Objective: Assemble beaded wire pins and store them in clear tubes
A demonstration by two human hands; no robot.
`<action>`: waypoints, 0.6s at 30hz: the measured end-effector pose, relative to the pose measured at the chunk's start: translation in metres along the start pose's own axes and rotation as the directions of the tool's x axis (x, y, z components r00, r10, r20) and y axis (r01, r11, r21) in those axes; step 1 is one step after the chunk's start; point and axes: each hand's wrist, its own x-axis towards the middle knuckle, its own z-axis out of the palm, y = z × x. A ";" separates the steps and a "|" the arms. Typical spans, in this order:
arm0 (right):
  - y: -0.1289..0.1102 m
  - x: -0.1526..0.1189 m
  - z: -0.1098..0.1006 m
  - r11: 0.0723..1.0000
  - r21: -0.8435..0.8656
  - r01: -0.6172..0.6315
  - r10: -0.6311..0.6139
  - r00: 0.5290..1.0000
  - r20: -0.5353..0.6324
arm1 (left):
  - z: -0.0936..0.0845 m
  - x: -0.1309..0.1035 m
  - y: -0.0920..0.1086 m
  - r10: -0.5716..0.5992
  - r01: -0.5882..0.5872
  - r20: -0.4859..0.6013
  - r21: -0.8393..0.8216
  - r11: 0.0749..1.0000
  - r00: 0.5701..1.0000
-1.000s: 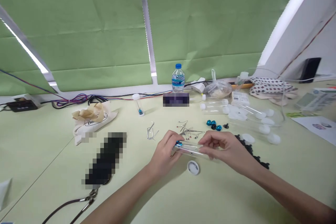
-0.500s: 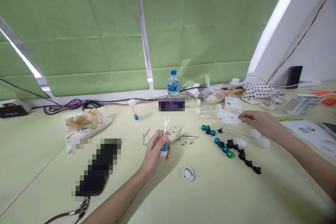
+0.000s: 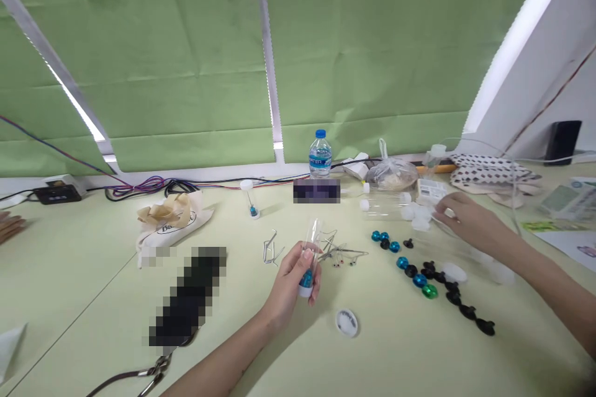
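Wrapped round a clear tube with blue pieces at its white-capped lower end is my left hand, near the middle. My right hand reaches to the white caps at the right, fingers bent together; what they pinch, if anything, is too small to make out. Thin metal pins lie just beyond my left hand. Blue balls, a green ball and several black pieces lie between the hands. A small white dish with tiny bits sits nearer me.
At the back stand a water bottle and a capped tube. A cloth pouch and a pixelated dark object lie left. Clear tubes, a plastic bag and a dotted cloth are at the right.
The view has shifted, so the table's objects appear further right. My left hand still grips the tube. My right hand remains at the white caps, its fingers slightly more drawn in.
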 end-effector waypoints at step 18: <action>-0.148 -0.024 0.003 0.681 0.630 0.373 -0.571 0.809 0.138 | -0.008 -0.001 -0.011 0.018 -0.029 0.040 0.273 0.961 0.999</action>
